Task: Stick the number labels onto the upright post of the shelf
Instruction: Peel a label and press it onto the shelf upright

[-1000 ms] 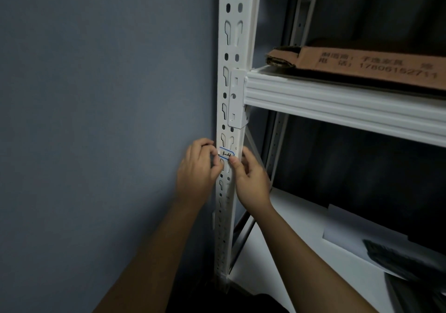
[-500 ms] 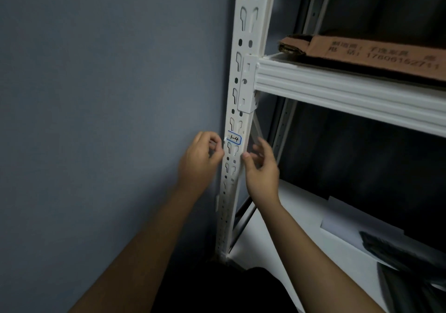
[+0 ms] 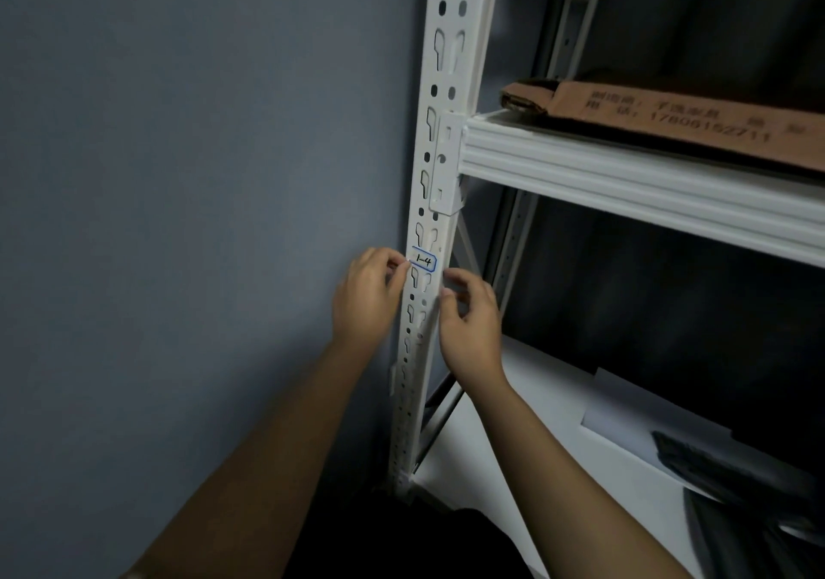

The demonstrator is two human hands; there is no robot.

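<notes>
Against a blue-grey wall (image 3: 178, 176), a left hand (image 3: 364, 306) pinches the edge of the "1-4" label (image 3: 423, 261) stuck on the white slotted post (image 3: 439, 132), just above the loosely curled, empty right hand (image 3: 468, 324).

The upright post (image 3: 439, 203), between the left hand (image 3: 364, 299) and the right hand (image 3: 468, 321), is sheet metal with a smooth white painted finish, punched with keyhole slots. The label (image 3: 423, 261) just above both hands is smooth white paper with a blue printed border and dark handwriting. The beam (image 3: 625, 181) up and right of the right hand is ribbed white painted metal. The box (image 3: 669, 118) above it is matt brown cardboard. The wall (image 3: 201, 176) left of the left hand is matt grey, probably painted.
</notes>
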